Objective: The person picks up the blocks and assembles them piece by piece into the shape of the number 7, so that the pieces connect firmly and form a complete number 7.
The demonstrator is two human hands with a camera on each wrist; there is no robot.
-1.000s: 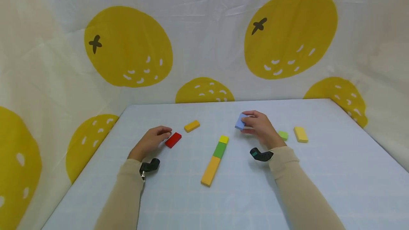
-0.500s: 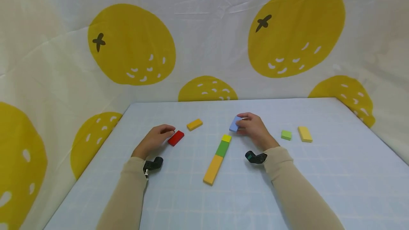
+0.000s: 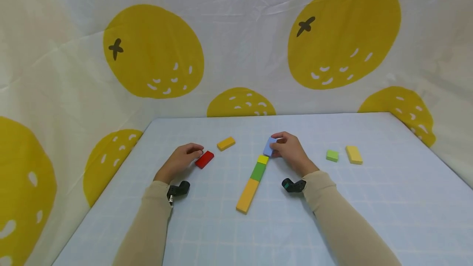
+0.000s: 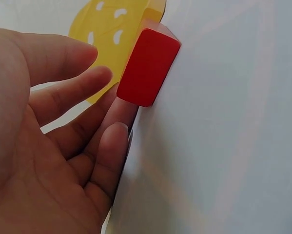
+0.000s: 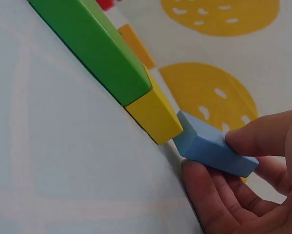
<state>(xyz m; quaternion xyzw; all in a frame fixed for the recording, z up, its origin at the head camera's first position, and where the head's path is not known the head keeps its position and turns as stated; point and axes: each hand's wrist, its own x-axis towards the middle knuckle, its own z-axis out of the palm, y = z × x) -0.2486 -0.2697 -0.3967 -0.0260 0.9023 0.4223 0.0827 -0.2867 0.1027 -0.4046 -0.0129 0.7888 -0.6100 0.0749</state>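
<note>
Between thumb and fingers, my right hand [image 3: 290, 151] pinches a light blue block [image 3: 269, 146] at the far end of a row of blocks. In the right wrist view the blue block [image 5: 214, 146] is close to the end of the small yellow block [image 5: 158, 117]; whether they touch I cannot tell. Nearer along the row come a green block [image 3: 258, 172] and a long orange block [image 3: 247, 196]. My left hand [image 3: 180, 160] rests beside a red block [image 3: 205, 159], fingers loose. The left wrist view has the red block [image 4: 149, 66] by the fingertips, not gripped.
An orange block [image 3: 226, 143] lies behind the red one. Off to the right are a light green block [image 3: 332, 155] and a pale yellow block [image 3: 354, 154]. A patterned curtain [image 3: 244, 44] hangs behind the table [image 3: 207, 233].
My right hand has carried the blue block left and down toward the yellow end of the row. My left hand has stayed by the red block. The head view has shifted slightly.
</note>
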